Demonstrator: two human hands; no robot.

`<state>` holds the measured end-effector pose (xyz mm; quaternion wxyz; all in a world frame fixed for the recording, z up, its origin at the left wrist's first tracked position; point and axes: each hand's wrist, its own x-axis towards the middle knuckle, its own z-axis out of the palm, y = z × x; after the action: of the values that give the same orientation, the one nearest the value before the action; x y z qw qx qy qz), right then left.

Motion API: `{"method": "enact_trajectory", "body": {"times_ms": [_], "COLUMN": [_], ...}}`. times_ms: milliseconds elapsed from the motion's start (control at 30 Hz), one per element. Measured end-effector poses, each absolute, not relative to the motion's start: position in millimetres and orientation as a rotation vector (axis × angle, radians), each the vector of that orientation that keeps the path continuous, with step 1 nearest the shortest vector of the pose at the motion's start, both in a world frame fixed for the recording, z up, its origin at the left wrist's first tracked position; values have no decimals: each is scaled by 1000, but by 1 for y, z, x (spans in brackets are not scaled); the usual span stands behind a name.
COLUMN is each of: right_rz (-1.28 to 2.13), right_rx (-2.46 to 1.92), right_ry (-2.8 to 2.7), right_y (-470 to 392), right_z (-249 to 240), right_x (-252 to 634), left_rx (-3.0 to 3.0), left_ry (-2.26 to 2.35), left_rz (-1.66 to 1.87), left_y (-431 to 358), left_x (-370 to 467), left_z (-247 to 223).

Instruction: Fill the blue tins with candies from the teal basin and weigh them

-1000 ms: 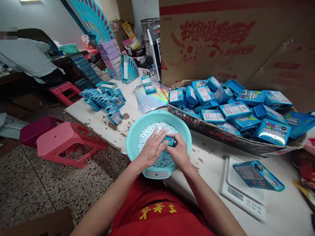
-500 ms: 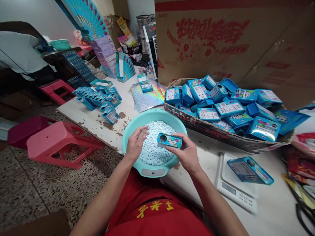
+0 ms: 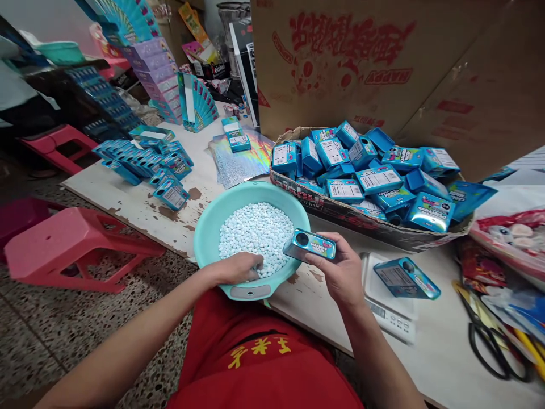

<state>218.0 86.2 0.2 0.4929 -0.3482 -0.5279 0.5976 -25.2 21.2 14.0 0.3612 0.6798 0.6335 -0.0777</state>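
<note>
My left hand (image 3: 242, 267) is down in the turquoise basin (image 3: 206, 224), its curled fingertips among small pale blue candies (image 3: 255, 227). Whether those fingers hold any candies is hidden. In my right hand (image 3: 340, 264) is a small blue tin (image 3: 310, 244), tilted, its round opening facing up on the left end. The tin hangs over the basin's right rim. On the white scale (image 3: 394, 324), right of my right hand, lies another blue tin (image 3: 406, 278) with a round opening.
Behind the basin, an open carton (image 3: 323, 210) is heaped with blue tins. More tins (image 3: 170, 193) stand at the table's left. Black scissors (image 3: 496, 349) lie at the right, a tall cardboard box (image 3: 340, 108) stands behind, and a pink stool (image 3: 76, 244) is at the left.
My left hand has lowered into the candies. My right hand has carried its tin from above the candies to the basin's right rim. The view has shifted to the right.
</note>
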Motion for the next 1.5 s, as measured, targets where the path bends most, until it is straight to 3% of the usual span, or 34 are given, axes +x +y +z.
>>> {"method": "enact_trajectory", "body": {"times_ms": [100, 300, 433, 667, 1067, 1267, 1500], "right_rz": [1463, 1391, 1277, 1235, 1288, 1461, 985], "right_rx": [-838, -794, -810, -765, -820, -795, -1150], "right_ry": [-1324, -1527, -1672, -1789, -1731, -1400, -1141], "right_y": [90, 96, 98, 89, 86, 74, 78], "right_z": [4, 11, 13, 9, 5, 14, -23], "right_x": [208, 187, 168, 134, 128, 171, 252], "left_rx": [1534, 711, 350, 572, 612, 545, 418], "left_ry": [1620, 1338, 1227, 1253, 1223, 1261, 1540], "left_rz": [141, 1171, 1506, 2035, 2017, 2062, 1317], "left_y": [18, 15, 35, 61, 60, 51, 41], "left_x": [-36, -43, -28, 10, 10, -7, -30], "left_z": [16, 27, 37, 58, 59, 71, 33]}}
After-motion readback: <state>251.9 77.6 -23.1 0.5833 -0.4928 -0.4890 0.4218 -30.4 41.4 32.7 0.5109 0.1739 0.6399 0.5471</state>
